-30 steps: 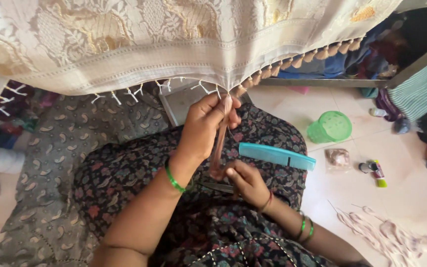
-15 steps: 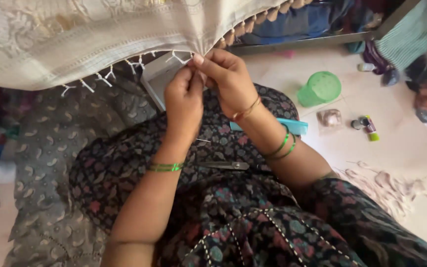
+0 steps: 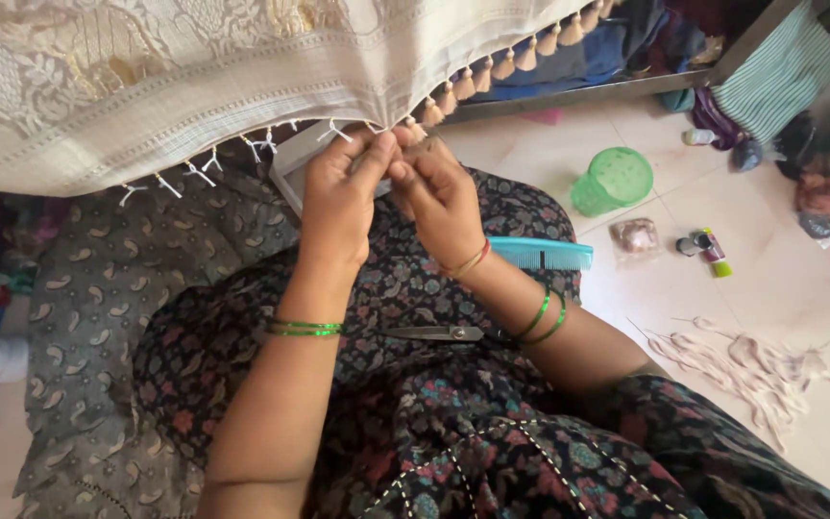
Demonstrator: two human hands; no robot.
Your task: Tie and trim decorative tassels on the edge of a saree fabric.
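Note:
A cream, gold-patterned cloth (image 3: pixel 194 86) hangs across the top, with short white thread knots and beige tassels (image 3: pixel 501 62) along its lower edge. My left hand (image 3: pixel 338 197) and my right hand (image 3: pixel 439 197) meet at that edge, fingers pinched on the threads of the fringe (image 3: pixel 386 135). Green bangles sit on both wrists. A pair of scissors (image 3: pixel 429 333) lies on my dark floral lap between my forearms. A turquoise comb (image 3: pixel 540 254) rests on my lap just right of my right wrist.
A green plastic cup (image 3: pixel 615 179) stands on the tiled floor at right, near small bottles (image 3: pixel 703 245) and a clear wrapped bundle (image 3: pixel 634 235). Cut beige threads (image 3: pixel 742 356) lie scattered at lower right. A grey patterned cushion (image 3: pixel 98 317) lies left. Piled cloth sits upper right.
My right hand rose from my lap to join the left at the cloth's fringe. The scissors now lie on my lap. The view shifted down and closer.

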